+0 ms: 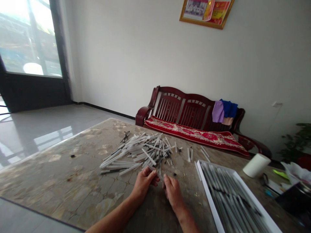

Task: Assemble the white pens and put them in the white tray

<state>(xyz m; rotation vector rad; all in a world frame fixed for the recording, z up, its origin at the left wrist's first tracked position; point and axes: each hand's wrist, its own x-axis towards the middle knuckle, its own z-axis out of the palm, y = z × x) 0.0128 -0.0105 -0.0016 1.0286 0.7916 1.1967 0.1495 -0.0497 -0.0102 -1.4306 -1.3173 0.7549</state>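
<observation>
- Slim pale tube [151, 167]: lies in the left fingertips, its far end toward the heap.
- Left hand [143, 181]: thumb and forefinger pinching the tube, other fingers curled beneath.
- Right hand [173, 191]: thumb and fingers bent together, just right of the left fingertips. Whether they grip the tube's near end or some small part, cannot tell; too blurred.
- Handling, my judgement: pinch close to the working end, bring both hands into one line, push or draw straight along the axis. Bending would likely strain so thin a tube; wrists low for steadiness.
- Just beyond the fingers: heap of white tubes [138, 149], crossed, dark thin pieces among them. Best to work clear of its edge, lest a knuckle set them rolling.
- Near the right fingertips, beyond: small black piece [175, 174]; easily swept off by a sleeve.
- Right of the fingers: white open box [208, 194], pen-like sticks [230, 191] roughly parallel inside.
- Farther beyond, leftward: black-framed glasses [125, 136].
</observation>
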